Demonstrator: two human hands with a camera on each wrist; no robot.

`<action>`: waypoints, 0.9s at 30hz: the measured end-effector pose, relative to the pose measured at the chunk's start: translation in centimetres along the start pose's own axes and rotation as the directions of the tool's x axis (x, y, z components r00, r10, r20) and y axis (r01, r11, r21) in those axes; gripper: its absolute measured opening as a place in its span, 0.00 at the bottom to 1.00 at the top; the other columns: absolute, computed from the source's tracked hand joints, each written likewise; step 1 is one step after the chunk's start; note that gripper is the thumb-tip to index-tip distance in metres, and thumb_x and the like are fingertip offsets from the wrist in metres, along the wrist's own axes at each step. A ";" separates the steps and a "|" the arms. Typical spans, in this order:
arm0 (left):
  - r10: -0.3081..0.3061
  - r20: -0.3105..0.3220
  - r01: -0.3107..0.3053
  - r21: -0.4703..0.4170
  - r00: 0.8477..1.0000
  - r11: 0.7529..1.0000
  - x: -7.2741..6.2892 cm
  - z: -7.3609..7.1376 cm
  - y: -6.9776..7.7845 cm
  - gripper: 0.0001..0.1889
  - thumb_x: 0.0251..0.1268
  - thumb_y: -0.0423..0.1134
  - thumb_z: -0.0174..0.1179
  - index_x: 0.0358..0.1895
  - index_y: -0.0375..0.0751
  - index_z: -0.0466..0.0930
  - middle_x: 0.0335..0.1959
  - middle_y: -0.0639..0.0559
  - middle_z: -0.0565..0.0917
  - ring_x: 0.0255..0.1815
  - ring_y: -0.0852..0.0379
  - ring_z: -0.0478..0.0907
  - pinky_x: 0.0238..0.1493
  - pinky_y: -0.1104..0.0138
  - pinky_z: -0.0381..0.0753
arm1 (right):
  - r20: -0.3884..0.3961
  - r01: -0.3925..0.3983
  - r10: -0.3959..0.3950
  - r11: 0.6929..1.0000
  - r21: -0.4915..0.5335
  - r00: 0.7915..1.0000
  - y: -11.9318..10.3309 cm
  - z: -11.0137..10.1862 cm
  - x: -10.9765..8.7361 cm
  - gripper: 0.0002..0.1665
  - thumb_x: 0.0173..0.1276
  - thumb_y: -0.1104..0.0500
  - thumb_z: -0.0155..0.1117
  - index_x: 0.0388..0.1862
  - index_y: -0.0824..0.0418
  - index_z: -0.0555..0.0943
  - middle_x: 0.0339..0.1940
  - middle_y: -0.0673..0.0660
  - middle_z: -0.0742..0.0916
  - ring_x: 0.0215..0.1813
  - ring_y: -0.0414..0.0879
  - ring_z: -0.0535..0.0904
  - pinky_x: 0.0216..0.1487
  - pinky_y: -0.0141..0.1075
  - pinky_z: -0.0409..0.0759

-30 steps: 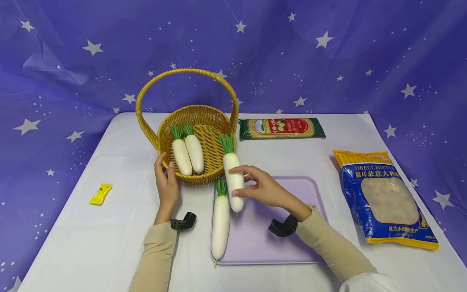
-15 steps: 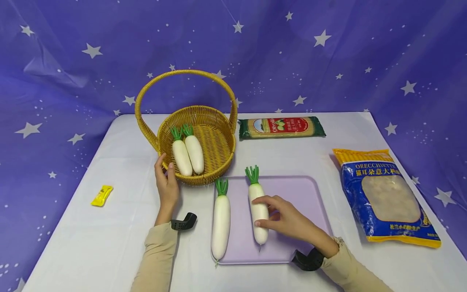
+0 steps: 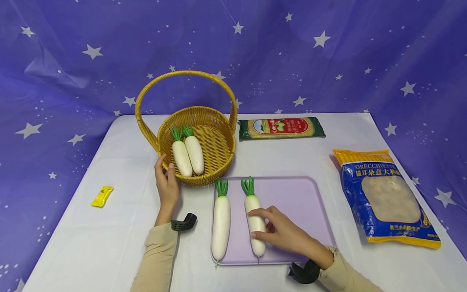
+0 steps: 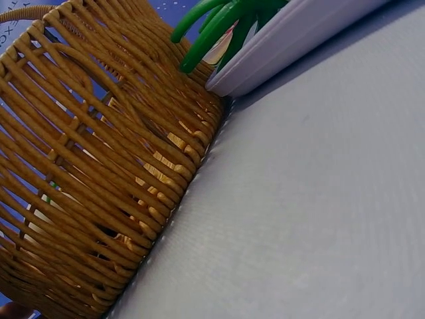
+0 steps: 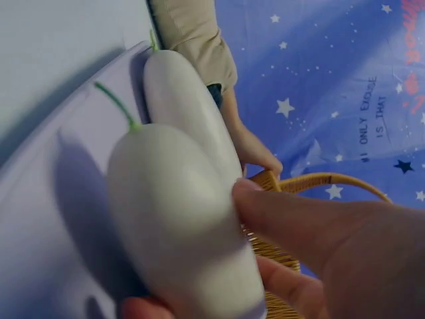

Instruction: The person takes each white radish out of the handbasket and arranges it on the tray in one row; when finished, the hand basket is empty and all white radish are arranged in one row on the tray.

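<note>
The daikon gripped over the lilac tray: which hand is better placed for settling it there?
Probably the right hand: it grips this daikon over the lilac tray, while the left hand is off to the tray's left, touching the wicker basket.

Free room: right half of the basket (image 3: 215, 152); far-right part of the tray (image 3: 293, 194). Obstacles: the handle (image 3: 187, 72) — arching above the basket — and the left hand (image 3: 168, 188) at its near-left side.

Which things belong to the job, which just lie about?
In the job, apparently:
held radish, in right grip
second radish, on tray
basket, left grip at its side
two radishes inside it

Lying about:
long pasta packet
orecchiette bag
yellow wrapped packet
</note>
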State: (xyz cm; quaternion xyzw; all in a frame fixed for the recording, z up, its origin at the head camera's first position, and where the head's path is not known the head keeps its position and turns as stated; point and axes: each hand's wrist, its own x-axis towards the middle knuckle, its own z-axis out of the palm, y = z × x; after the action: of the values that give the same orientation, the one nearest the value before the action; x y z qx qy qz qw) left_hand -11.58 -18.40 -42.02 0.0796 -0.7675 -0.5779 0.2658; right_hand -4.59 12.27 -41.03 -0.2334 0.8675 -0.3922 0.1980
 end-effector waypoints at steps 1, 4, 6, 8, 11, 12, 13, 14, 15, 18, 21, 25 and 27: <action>0.000 -0.001 0.000 0.002 1.000 1.000 0.0 0.0 0.0 0.22 0.69 0.35 0.39 0.64 0.31 0.56 0.67 0.36 0.58 0.69 0.43 0.54 0.63 0.49 0.58 | 0.000 -0.001 0.001 1.000 -0.007 1.000 0.0 0.0 -0.1 0.29 0.57 0.42 0.62 0.58 0.44 0.71 0.36 0.54 0.72 0.30 0.35 0.72 0.32 0.26 0.73; 0.003 -0.001 -0.003 -0.001 1.000 1.000 0.0 0.0 0.0 0.22 0.69 0.35 0.39 0.64 0.31 0.56 0.67 0.36 0.58 0.68 0.43 0.54 0.63 0.49 0.58 | 0.007 0.001 -0.001 1.000 -0.016 1.000 -0.2 0.0 -0.3 0.30 0.57 0.41 0.61 0.59 0.45 0.70 0.39 0.55 0.72 0.31 0.35 0.72 0.33 0.26 0.73; 0.006 0.001 -0.006 -0.003 1.000 1.000 0.1 0.0 0.0 0.22 0.69 0.35 0.39 0.64 0.30 0.56 0.67 0.35 0.57 0.68 0.43 0.54 0.63 0.48 0.58 | 0.011 0.004 -0.004 1.000 -0.017 1.000 -0.3 0.0 -0.4 0.31 0.57 0.41 0.60 0.60 0.45 0.70 0.40 0.55 0.72 0.32 0.36 0.72 0.33 0.26 0.73; 0.008 0.003 -0.008 -0.004 1.000 1.000 0.1 0.1 0.0 0.22 0.69 0.35 0.39 0.64 0.30 0.56 0.67 0.35 0.57 0.68 0.42 0.55 0.62 0.48 0.58 | 0.015 0.007 -0.006 1.000 -0.020 1.000 -0.3 0.0 -0.5 0.32 0.57 0.40 0.60 0.61 0.45 0.69 0.41 0.56 0.72 0.32 0.36 0.71 0.33 0.26 0.73; 0.010 0.006 -0.010 -0.004 1.000 1.000 0.1 0.1 0.1 0.22 0.69 0.35 0.39 0.64 0.30 0.56 0.67 0.35 0.57 0.68 0.42 0.54 0.62 0.48 0.58 | 0.013 0.008 -0.007 1.000 -0.027 1.000 -0.4 -0.1 -0.5 0.33 0.58 0.40 0.60 0.62 0.44 0.68 0.41 0.55 0.72 0.32 0.36 0.70 0.33 0.26 0.72; 0.010 0.006 -0.010 -0.005 1.000 1.000 0.1 0.1 0.1 0.22 0.69 0.35 0.39 0.64 0.30 0.56 0.67 0.35 0.57 0.68 0.42 0.55 0.62 0.48 0.58 | 0.013 0.009 -0.008 0.999 -0.031 1.000 -0.4 -0.1 -0.5 0.33 0.58 0.40 0.60 0.62 0.44 0.68 0.41 0.55 0.72 0.32 0.36 0.70 0.32 0.26 0.71; 0.010 0.005 -0.010 -0.004 1.000 1.000 0.1 0.1 0.1 0.22 0.69 0.35 0.39 0.64 0.30 0.56 0.67 0.35 0.57 0.68 0.42 0.55 0.62 0.48 0.58 | 0.013 0.010 -0.009 0.999 -0.033 1.000 -0.4 -0.1 -0.5 0.33 0.58 0.40 0.59 0.63 0.44 0.68 0.41 0.55 0.71 0.32 0.36 0.69 0.32 0.26 0.71; 0.012 0.005 -0.012 -0.002 1.000 1.000 0.1 0.2 0.1 0.22 0.69 0.35 0.39 0.64 0.30 0.56 0.67 0.34 0.57 0.68 0.42 0.54 0.62 0.48 0.58 | 0.014 0.011 -0.010 0.999 -0.033 1.000 -0.4 -0.1 -0.6 0.33 0.58 0.40 0.59 0.63 0.44 0.68 0.41 0.55 0.71 0.32 0.37 0.69 0.32 0.26 0.71; 0.012 0.005 -0.012 0.000 1.000 1.000 0.1 0.2 0.1 0.22 0.69 0.35 0.39 0.64 0.30 0.56 0.67 0.35 0.57 0.68 0.42 0.54 0.62 0.48 0.58 | 0.013 0.012 -0.011 0.999 -0.036 1.000 -0.4 -0.1 -0.6 0.33 0.58 0.40 0.59 0.63 0.44 0.67 0.41 0.55 0.71 0.32 0.37 0.69 0.32 0.26 0.70; 0.011 0.004 -0.011 0.002 1.000 1.000 0.1 0.2 0.1 0.22 0.69 0.35 0.39 0.64 0.30 0.56 0.67 0.35 0.57 0.68 0.42 0.54 0.62 0.48 0.58 | 0.016 0.011 -0.010 0.999 -0.041 1.000 -0.4 -0.3 -0.6 0.34 0.58 0.40 0.59 0.64 0.44 0.67 0.42 0.55 0.72 0.33 0.39 0.69 0.31 0.26 0.70; 0.006 0.003 -0.006 0.004 1.000 1.000 0.1 0.1 0.1 0.22 0.69 0.35 0.39 0.64 0.30 0.56 0.67 0.35 0.58 0.69 0.43 0.54 0.63 0.48 0.58 | 0.021 0.006 -0.005 0.999 -0.049 1.000 -0.5 -0.4 -0.7 0.34 0.59 0.40 0.58 0.65 0.43 0.66 0.44 0.56 0.72 0.33 0.39 0.69 0.31 0.26 0.69; -0.005 0.001 0.005 0.012 1.000 1.000 0.0 0.1 0.1 0.22 0.69 0.35 0.39 0.64 0.31 0.56 0.67 0.36 0.58 0.69 0.43 0.53 0.63 0.49 0.59 | 0.029 -0.001 0.003 0.998 -0.067 1.000 -0.7 -0.7 -0.8 0.34 0.59 0.39 0.57 0.65 0.42 0.65 0.45 0.56 0.73 0.35 0.39 0.70 0.32 0.27 0.70; -0.007 -0.001 0.007 0.012 1.000 1.000 -0.1 0.0 0.1 0.22 0.69 0.35 0.39 0.64 0.31 0.56 0.67 0.36 0.58 0.69 0.43 0.53 0.63 0.50 0.59 | 0.029 -0.007 0.009 0.997 -0.082 1.000 -0.7 -0.8 -0.8 0.34 0.60 0.38 0.56 0.65 0.41 0.65 0.45 0.55 0.74 0.36 0.39 0.71 0.33 0.28 0.70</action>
State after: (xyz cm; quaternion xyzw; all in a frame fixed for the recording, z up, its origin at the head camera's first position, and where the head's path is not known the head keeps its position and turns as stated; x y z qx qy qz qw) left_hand -11.50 -18.31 -41.93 0.0843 -0.7706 -0.5742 0.2635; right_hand -4.17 12.84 -39.84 -0.2435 0.8808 -0.3521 0.2025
